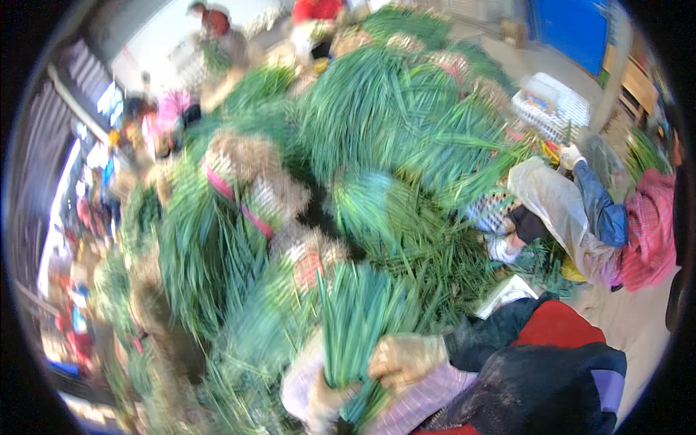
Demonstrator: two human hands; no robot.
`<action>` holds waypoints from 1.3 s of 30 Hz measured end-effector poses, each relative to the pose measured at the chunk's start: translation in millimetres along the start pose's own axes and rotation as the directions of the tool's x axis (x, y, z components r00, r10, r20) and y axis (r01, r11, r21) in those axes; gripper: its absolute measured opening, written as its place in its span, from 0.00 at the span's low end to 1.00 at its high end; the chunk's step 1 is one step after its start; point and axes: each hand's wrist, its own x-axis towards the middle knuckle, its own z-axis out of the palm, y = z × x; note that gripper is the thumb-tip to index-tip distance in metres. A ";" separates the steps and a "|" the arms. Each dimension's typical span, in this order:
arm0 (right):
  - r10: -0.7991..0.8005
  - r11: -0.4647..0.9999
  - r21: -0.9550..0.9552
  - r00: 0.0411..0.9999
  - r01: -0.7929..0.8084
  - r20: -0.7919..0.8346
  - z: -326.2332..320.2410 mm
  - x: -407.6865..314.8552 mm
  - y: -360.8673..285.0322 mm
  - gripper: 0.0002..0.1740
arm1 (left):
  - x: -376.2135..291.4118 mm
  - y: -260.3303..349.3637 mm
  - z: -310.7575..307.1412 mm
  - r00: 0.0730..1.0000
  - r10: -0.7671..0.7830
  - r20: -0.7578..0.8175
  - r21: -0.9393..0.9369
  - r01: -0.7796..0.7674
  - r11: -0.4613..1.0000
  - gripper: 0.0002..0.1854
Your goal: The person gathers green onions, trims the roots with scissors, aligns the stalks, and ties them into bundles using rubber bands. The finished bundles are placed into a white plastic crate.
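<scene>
A loose bunch of long green scallion-like leaves (353, 321) stands upright in front of me. Around its lower part my left hand (331, 402) is closed, partly hidden by the leaves. My right hand (408, 360), in a soiled pale glove, has curled fingers against the bunch's right edge; blur hides whether it grips. Lavender striped cloth (429, 397) lies beneath my right forearm. Just beyond the bunch lies a tied bundle (307, 266) with pale stems and a reddish band. Cut or loose green leaves (451, 272) are heaped to its right.
Large root-ended bundles (244, 157) with pink bands are piled ahead. On the right, a person's gloved hand (571, 156) holds leaves beside a white plastic crate (552, 106). Other blurred people (168, 109) are at the far left. A blue panel (573, 32) stands behind.
</scene>
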 end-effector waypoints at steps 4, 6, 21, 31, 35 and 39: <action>-0.010 0.986 -0.168 0.999 0.003 -0.040 -10.3 -1.2 -13.8 0.22 | -12.9 25.1 -7.3 0.962 0.264 -0.073 0.283 -0.234 0.930 0.40; -0.166 0.961 -0.253 0.964 0.110 -0.210 -10.9 -10.3 -7.5 0.21 | -9.9 50.2 -10.2 0.933 0.350 -0.090 0.307 -0.308 0.900 0.37; -0.063 0.990 -0.137 0.948 0.020 -0.313 -29.9 -11.0 -0.6 0.19 | -9.1 -4.2 -0.3 0.996 -0.014 -0.086 -0.455 -0.027 0.890 0.36; -0.049 0.736 -0.603 0.864 -0.308 -0.501 -87.7 36.4 51.7 0.13 | -15.0 -3.8 2.7 0.987 -0.033 -0.159 -0.343 -0.024 0.939 0.24; -0.180 0.663 -0.724 0.897 -0.193 -0.404 -90.2 48.8 59.2 0.14 | -13.2 -1.0 -1.7 0.986 -0.034 -0.160 -0.258 -0.009 0.966 0.29; -0.281 0.642 -0.761 0.896 -0.091 -0.344 -100.8 53.7 64.1 0.08 | -16.4 -0.4 -1.9 0.993 -0.058 -0.107 -0.202 0.036 0.979 0.39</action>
